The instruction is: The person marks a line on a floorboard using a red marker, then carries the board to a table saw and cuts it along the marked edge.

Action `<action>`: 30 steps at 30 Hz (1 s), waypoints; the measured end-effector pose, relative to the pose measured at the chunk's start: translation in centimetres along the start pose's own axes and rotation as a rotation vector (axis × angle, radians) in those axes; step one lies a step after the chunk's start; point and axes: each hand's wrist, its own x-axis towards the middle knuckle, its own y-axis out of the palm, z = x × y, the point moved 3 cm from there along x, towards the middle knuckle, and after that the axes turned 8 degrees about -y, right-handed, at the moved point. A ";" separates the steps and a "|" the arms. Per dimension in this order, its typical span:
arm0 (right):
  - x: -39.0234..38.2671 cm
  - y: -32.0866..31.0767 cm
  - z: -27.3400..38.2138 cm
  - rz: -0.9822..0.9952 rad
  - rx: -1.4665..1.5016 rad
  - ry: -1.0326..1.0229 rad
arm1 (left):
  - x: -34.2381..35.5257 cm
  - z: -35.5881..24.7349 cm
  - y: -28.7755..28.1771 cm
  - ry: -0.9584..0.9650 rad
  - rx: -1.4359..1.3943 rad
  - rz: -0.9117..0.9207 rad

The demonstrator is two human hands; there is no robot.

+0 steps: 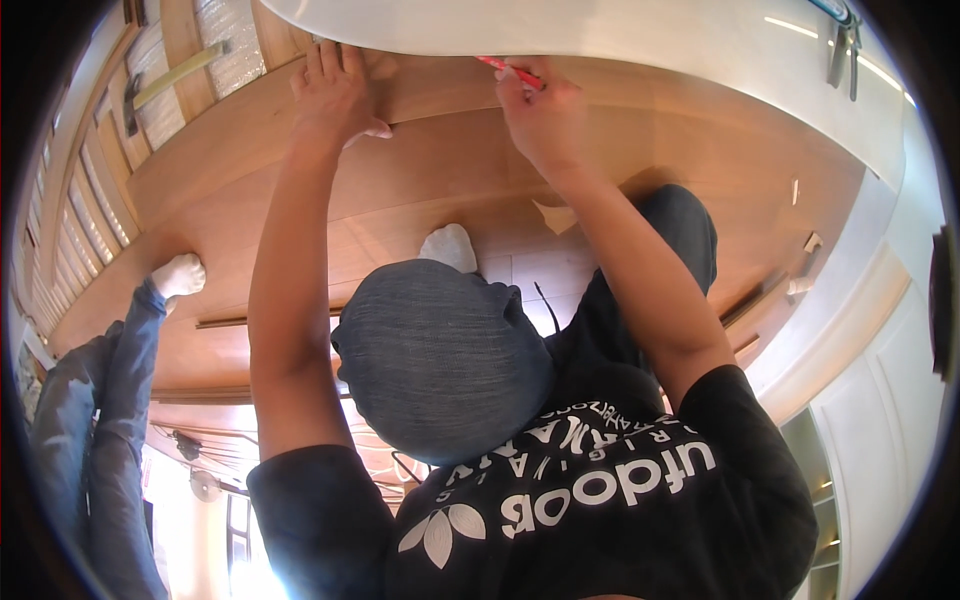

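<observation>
My left hand (335,100) lies flat on a brown wooden floorboard (430,88), its fingers stretched toward a curved white surface (600,28) and its thumb spread out. Closed round a slim red pen or pencil (493,63), my right hand (545,112) rests by the same board, close to the edge of the white surface. The tip of the writing tool points up and left, next to that edge. Between the two hands runs a bare stretch of the board.
A hammer (170,85) lies on wooden battens over shiny bubbled sheeting at the far left. Another person's legs (110,400) and socked foot (180,277) stand at left. Loose wood strips (760,305) and a small light scrap (556,215) lie on the floor.
</observation>
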 end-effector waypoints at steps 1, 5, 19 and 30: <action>0.1 -0.9 -0.2 -0.031 -0.004 0.021 | 0.0 0.1 0.1 -0.010 0.001 -0.007; 0.4 -2.8 -1.5 -0.040 -0.001 0.116 | 0.0 0.3 0.2 -0.029 -0.020 -0.041; 0.3 -5.3 -3.6 -0.044 -0.041 0.097 | 0.3 -0.2 0.2 -0.063 0.078 0.038; 0.2 -8.4 -7.8 -0.131 -0.246 -0.130 | 0.8 -1.1 -0.2 -0.057 0.187 0.100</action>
